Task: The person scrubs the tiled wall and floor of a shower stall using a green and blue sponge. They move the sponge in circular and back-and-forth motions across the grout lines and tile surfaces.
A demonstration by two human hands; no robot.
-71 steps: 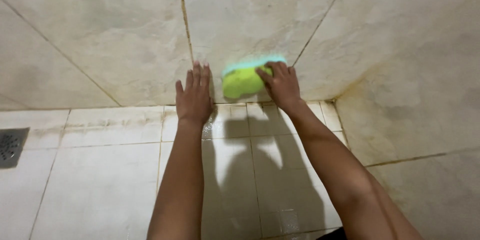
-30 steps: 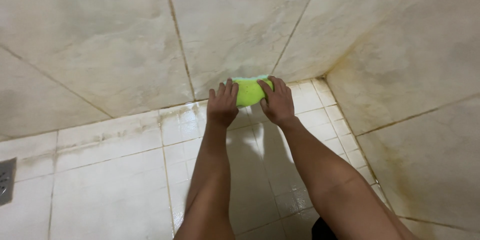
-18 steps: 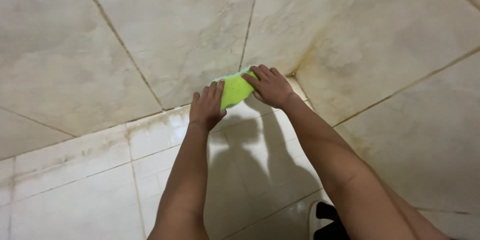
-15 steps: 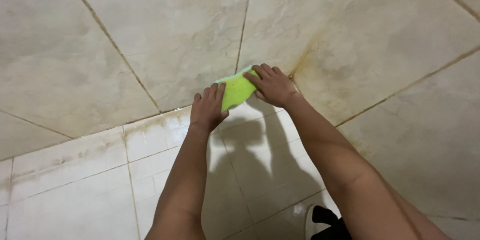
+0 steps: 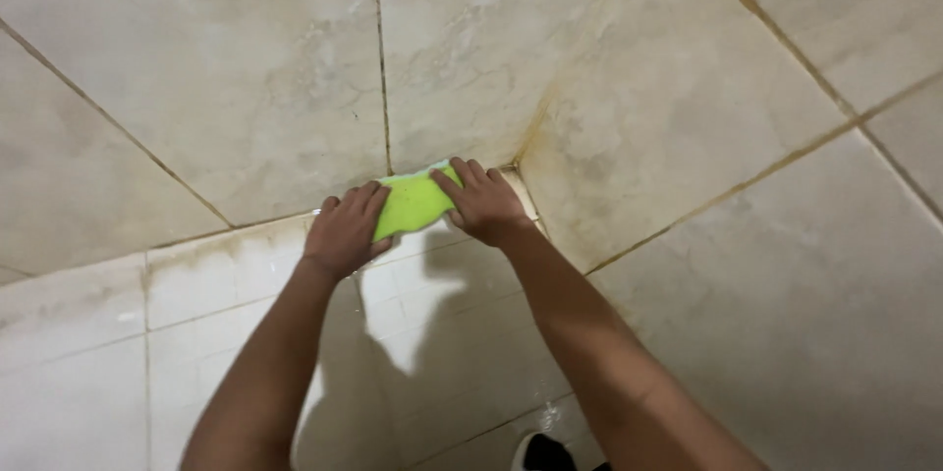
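Green sponge (image 5: pixel 413 204) held at the foot of a tiled wall (image 5: pixel 265 88)

It is gripped between the left hand (image 5: pixel 344 232) and right hand (image 5: pixel 481 204), both closed on its ends, near the corner where the wall meets the floor tiles (image 5: pixel 196 294); it seems pressed against the joint.

Bare forearms, no sleeves; blk/wht shoe (image 5: pixel 543 453)

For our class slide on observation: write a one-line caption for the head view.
Left hand and right hand press a green sponge at the wall's foot, near a tiled corner.
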